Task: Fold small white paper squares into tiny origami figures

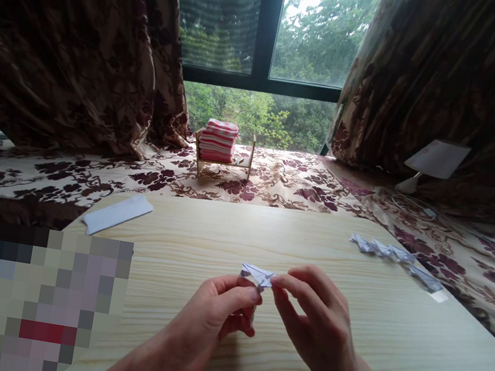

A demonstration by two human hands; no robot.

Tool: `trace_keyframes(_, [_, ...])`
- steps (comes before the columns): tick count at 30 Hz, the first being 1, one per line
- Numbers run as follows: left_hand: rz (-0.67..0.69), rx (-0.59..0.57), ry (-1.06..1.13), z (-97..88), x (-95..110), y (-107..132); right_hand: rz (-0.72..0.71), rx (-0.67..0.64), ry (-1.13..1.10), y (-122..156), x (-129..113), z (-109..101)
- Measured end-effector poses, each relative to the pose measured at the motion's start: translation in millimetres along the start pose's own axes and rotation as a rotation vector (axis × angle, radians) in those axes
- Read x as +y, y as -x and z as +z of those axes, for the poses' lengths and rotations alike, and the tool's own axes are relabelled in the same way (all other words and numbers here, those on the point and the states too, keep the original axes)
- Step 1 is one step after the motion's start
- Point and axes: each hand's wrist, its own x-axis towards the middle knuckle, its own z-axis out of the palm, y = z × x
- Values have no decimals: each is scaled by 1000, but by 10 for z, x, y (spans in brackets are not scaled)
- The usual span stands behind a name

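Observation:
A small folded piece of white paper [256, 275] with dark lines on it is held above the wooden table [202, 235]. My left hand [221, 307] pinches it from below between thumb and fingers. With thumb and fingertips, my right hand [318, 316] grips its right corner. Several similar folded paper pieces [382, 249] lie in a row at the table's right far side. A stack of flat white paper strips [117, 214] rests at the left far side.
Behind the table, a floral cloth [285, 185] covers the window ledge. On it stand a small wooden rack [252, 158] with folded striped cloths [218, 141] and a white lamp [437, 159] with a cord. A pixelated patch hides the lower left.

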Motion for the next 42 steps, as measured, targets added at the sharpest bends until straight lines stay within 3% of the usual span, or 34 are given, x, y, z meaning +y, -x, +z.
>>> trace_keyframes(14, [22,54,-11,-16,-3,-27,122,40,-76,5,20,23])
trace_keyframes(33, [48,37,-55,-5,-21,-28,92,2,-41,30,-41,67])
trace_keyframes(36, [80,105,-116,-21,-2,-48,150,17,-83,41,-25,93])
trace_keyframes(42, [321,383,-356,-100,10,-89,297,83,-220,82,-12,181])
